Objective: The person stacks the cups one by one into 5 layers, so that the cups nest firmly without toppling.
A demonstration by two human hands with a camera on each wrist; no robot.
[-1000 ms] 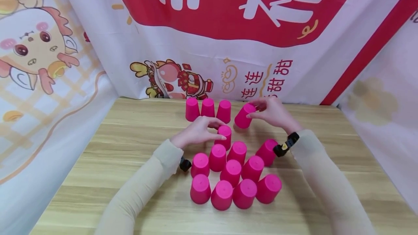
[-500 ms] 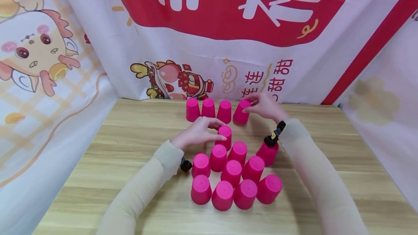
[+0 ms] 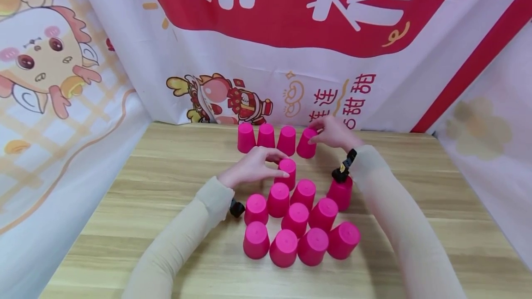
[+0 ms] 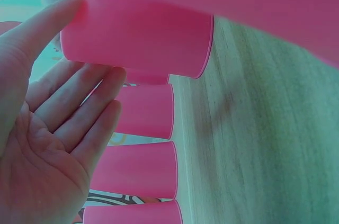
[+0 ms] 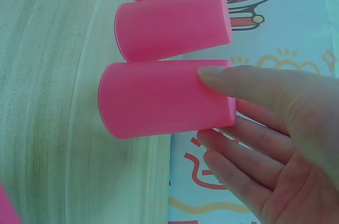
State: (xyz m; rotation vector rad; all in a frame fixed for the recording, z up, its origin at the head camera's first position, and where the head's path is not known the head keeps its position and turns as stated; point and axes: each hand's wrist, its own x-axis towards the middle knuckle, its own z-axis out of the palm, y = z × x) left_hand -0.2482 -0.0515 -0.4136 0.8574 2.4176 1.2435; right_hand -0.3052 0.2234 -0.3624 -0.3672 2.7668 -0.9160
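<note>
My left hand (image 3: 254,168) holds an upside-down pink cup (image 3: 287,175) just behind the front group, thumb on its near side. In the left wrist view that cup (image 4: 140,36) sits between the thumb and the fingers. At the right end of the back row, my right hand (image 3: 334,134) grips another upside-down pink cup (image 3: 305,146) near its base. The right wrist view shows this cup (image 5: 164,99) close beside its neighbour (image 5: 177,28), with the thumb on its side and the fingers partly hidden.
Three more pink cups, the middle one (image 3: 266,136) among them, complete the back row near the printed cloth (image 3: 257,63). Several upside-down cups, such as one in front (image 3: 283,248), crowd the near middle of the wooden table (image 3: 137,188). One cup (image 3: 340,195) stands below the right wrist.
My right hand has brought its cup left and back, into line with the three back cups, and the cup has straightened. The left hand has stayed on its cup.
</note>
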